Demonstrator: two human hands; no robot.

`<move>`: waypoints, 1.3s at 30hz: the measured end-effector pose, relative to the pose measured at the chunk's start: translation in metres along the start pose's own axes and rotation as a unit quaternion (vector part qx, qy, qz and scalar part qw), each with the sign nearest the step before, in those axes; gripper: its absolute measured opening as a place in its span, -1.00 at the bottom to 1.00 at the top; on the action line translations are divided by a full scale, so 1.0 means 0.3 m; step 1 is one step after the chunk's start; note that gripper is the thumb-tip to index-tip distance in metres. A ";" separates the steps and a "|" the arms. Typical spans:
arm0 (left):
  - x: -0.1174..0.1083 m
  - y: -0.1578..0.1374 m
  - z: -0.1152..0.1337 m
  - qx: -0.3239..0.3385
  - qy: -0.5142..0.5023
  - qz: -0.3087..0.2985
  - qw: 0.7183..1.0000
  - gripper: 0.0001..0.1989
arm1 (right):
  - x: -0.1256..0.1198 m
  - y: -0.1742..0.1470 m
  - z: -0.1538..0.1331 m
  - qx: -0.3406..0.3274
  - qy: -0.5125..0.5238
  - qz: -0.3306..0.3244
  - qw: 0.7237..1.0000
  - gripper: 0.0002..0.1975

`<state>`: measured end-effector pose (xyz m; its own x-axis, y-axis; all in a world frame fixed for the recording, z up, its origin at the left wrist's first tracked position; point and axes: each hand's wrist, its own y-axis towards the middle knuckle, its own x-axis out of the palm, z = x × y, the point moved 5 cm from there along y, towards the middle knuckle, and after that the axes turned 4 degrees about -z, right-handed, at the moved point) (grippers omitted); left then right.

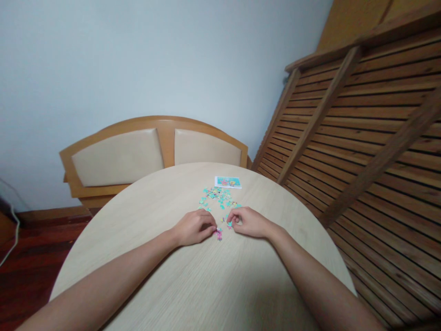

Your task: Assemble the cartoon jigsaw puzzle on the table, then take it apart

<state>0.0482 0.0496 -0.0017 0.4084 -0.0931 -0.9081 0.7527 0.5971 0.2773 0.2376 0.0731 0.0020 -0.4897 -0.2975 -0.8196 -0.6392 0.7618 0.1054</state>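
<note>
Early stage, by the look of it: at your left hand's [196,226] curled fingertips, a small pink cluster [218,235], perhaps partly joined, whether gripped cannot be told; your right hand [230,223] appears to pinch a teal piece [229,225]; beyond both hands, many thin, irregular loose pieces [218,194], then a flat printed card [228,182]; beneath, a round, pale, wood-grained table [193,285]

As I see it from this room, one camera is worn on the person's head. It looks forward and downward, from above and behind the hands [195,227], not very close to them. The view is wide: it reaches the surface [165,280] around the hands and, beyond them, the wall [144,59].
</note>
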 end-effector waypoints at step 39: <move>-0.040 0.250 -0.471 -0.185 0.171 -0.061 0.966 -0.78 | -0.016 -0.022 0.032 0.010 -0.016 -0.047 0.999 -0.71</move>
<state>0.0266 0.2081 -0.0143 0.0859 0.0499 -0.9951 0.5231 0.8478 0.0876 0.2500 0.0750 -0.0003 -0.4084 -0.3495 -0.8433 -0.6691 0.7430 0.0160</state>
